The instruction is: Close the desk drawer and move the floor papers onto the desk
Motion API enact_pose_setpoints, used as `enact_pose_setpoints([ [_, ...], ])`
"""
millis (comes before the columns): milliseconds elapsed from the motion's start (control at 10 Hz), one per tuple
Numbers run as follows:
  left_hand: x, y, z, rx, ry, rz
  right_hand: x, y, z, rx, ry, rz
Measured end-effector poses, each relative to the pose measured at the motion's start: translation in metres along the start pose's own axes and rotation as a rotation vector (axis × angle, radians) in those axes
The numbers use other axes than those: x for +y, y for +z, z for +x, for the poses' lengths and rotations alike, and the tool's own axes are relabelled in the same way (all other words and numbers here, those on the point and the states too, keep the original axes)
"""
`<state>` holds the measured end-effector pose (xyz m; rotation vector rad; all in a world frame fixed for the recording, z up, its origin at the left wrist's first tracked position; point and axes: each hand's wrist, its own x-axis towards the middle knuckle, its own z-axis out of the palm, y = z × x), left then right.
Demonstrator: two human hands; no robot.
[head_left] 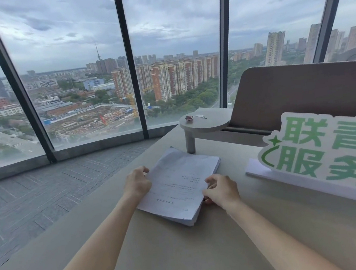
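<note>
A thick stack of white printed papers [179,185] lies flat on the beige desk [185,255], a little beyond its middle. My left hand [137,184] curls against the stack's left edge. My right hand [221,188] grips the near right edge, fingers bent around the sheets. Both forearms reach out over the desk. The desk drawer is out of view.
A white sign with large green characters [328,156] stands on the desk at the right. A small round shelf on a post [206,122] carries two small items. Behind it rises a brown padded divider [304,93]. Grey carpet [36,193] and floor-to-ceiling windows lie to the left.
</note>
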<state>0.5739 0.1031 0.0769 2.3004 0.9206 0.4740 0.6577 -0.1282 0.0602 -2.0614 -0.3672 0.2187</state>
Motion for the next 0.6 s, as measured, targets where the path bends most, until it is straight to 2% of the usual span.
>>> enact_pose_setpoints([
  [300, -0.0040, 0.0103, 0.0073, 0.023, -0.018, 0.067, -0.0001, 0.0053, 0.0087, 0.005, -0.102, -0.199],
  [500, -0.0052, 0.0109, 0.0054, 0.005, 0.057, 0.194, -0.0071, 0.0015, 0.0077, -0.032, -0.193, -0.426],
  [600, -0.0043, 0.0113, 0.0077, 0.002, 0.087, 0.272, -0.0082, -0.0029, 0.0085, -0.013, -0.176, -0.478],
])
